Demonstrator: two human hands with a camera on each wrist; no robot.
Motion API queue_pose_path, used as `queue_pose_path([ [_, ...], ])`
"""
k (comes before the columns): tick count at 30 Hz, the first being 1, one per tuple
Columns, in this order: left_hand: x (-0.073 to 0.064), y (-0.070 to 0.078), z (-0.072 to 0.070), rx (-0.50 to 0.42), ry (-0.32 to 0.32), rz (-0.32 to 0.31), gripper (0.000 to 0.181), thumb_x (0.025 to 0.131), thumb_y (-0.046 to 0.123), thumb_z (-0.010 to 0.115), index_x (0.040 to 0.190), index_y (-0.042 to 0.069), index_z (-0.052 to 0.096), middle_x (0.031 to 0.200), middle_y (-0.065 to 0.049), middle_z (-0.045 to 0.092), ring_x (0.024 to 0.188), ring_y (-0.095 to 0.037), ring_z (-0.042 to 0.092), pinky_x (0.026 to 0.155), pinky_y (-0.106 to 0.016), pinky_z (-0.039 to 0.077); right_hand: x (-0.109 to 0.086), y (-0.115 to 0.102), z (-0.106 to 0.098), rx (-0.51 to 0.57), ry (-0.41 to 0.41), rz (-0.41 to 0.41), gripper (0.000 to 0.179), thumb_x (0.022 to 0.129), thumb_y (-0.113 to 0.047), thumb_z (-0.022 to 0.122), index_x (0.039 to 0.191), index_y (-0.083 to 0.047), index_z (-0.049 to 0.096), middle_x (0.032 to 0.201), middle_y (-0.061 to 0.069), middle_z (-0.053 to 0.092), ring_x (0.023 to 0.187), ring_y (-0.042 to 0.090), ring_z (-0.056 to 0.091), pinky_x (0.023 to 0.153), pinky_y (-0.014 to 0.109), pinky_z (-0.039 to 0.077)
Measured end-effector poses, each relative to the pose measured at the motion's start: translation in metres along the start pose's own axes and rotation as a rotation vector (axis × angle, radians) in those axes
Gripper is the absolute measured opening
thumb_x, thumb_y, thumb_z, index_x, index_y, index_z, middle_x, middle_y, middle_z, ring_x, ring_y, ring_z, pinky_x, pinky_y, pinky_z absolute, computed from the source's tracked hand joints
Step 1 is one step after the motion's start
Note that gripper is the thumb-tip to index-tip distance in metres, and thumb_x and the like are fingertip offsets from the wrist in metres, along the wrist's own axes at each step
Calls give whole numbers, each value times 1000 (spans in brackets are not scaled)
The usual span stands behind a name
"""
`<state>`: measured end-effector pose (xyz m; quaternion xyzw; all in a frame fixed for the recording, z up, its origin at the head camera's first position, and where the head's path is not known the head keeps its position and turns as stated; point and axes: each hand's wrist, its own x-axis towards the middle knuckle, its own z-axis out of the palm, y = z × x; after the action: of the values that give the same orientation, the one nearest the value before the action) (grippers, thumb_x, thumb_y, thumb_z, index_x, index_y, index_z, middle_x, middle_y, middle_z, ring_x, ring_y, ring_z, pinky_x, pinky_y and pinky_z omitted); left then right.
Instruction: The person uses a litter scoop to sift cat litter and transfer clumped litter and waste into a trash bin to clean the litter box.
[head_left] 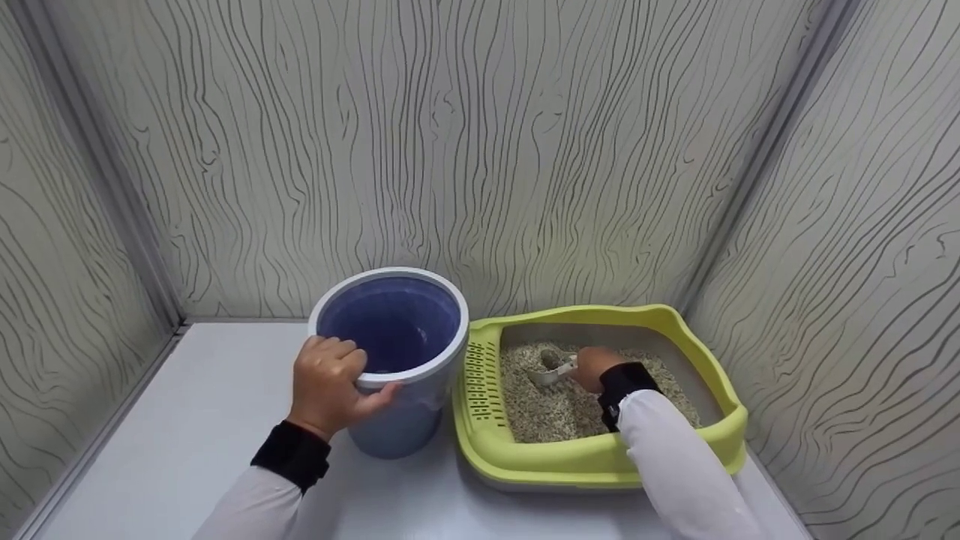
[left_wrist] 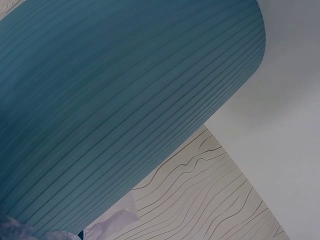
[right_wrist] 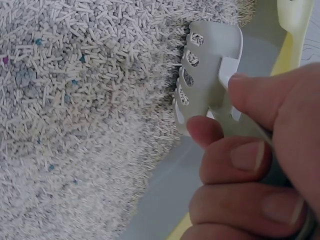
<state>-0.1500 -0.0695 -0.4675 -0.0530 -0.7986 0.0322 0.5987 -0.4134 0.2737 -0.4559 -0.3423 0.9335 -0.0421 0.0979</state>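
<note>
My left hand (head_left: 328, 381) grips the pale rim of a blue bin (head_left: 394, 431), fingers curled over the edge and thumb along the outside. The bin's ribbed wall (left_wrist: 130, 100) fills most of the left wrist view, where that hand is not seen. Inside the yellow-green litter box (head_left: 570, 459), my right hand (head_left: 598, 367) holds a litter scoop (right_wrist: 215, 65) by its handle. The scoop is pale with slots along its front edge, and it sits at the surface of the grainy litter (right_wrist: 90, 100). In the head view a greyish lump (head_left: 555, 358) shows at the scoop.
Bin and litter box stand side by side on a white table (head_left: 187, 420). Walls with a wood-grain line pattern (head_left: 465, 150) close in the back and both sides. The litter box has a perforated ledge (head_left: 481, 382) on its left.
</note>
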Motion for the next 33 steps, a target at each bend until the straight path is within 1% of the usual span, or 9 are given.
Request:
queue_pose_path([
  [2, 1, 0, 0, 3, 4, 6, 67, 86, 75, 51, 56, 16, 40, 54, 2, 40, 50, -22, 41, 57, -44, 40, -3, 0, -5, -11, 13, -19, 45, 103, -25, 63, 62, -13, 50, 58, -4, 36, 54, 14, 33, 61, 30, 32],
  [6, 2, 1, -2, -4, -4, 2, 66, 84, 73, 53, 56, 15, 41, 55, 1, 42, 50, -22, 42, 58, -44, 40, -11, -2, -16, -43, 18, -46, 42, 104, -26, 62, 65, -11, 57, 62, -2, 46, 57, 16, 40, 64, 32, 38],
  [8, 2, 1, -3, -10, -16, -9, 65, 84, 73, 54, 56, 15, 41, 54, 1, 42, 50, -22, 42, 59, -44, 40, -14, -3, -20, -61, 18, -59, 44, 105, -26, 61, 64, -12, 54, 63, -2, 47, 59, 16, 43, 66, 34, 41],
  [13, 1, 3, -4, -3, -46, -30, 66, 85, 74, 54, 56, 16, 40, 54, 1, 40, 50, -21, 41, 59, -43, 40, -25, -3, -30, -78, 21, -76, 47, 105, -27, 59, 63, -18, 41, 63, -2, 40, 60, 19, 46, 68, 39, 46],
  [17, 1, 3, -4, 6, -48, -26, 66, 85, 74, 54, 56, 16, 40, 54, 1, 40, 50, -21, 42, 59, -43, 41, -36, -3, -35, -70, 36, -99, 43, 106, -30, 57, 67, -16, 46, 69, 4, 55, 67, 24, 60, 77, 48, 55],
  [21, 1, 4, -3, 7, -44, -26, 66, 85, 74, 54, 56, 16, 39, 54, 2, 40, 50, -20, 41, 59, -43, 40, -51, 0, -41, -30, 56, -107, 34, 106, -32, 58, 81, -9, 59, 82, 12, 68, 81, 33, 70, 85, 54, 57],
  [25, 2, 4, -3, 6, -44, -22, 64, 83, 72, 57, 56, 16, 39, 54, 2, 39, 50, -20, 41, 59, -43, 40, -66, 4, -42, 28, 84, -100, 32, 105, -34, 58, 96, -4, 63, 83, 10, 67, 77, 29, 67, 79, 51, 56],
  [29, 2, 4, -3, 0, -40, -21, 64, 82, 71, 58, 56, 16, 39, 54, 2, 39, 50, -21, 40, 58, -43, 40, -81, 10, -38, 92, 137, -114, 32, 106, -34, 58, 101, -4, 66, 79, 3, 62, 72, 19, 60, 73, 45, 53],
  [33, 2, 4, -4, -2, -40, -24, 65, 82, 72, 57, 55, 16, 39, 54, 2, 40, 49, -21, 41, 59, -43, 40, -95, 13, -33, 157, 206, -102, 24, 106, -31, 59, 102, -8, 65, 79, 0, 59, 70, 16, 55, 67, 38, 47],
])
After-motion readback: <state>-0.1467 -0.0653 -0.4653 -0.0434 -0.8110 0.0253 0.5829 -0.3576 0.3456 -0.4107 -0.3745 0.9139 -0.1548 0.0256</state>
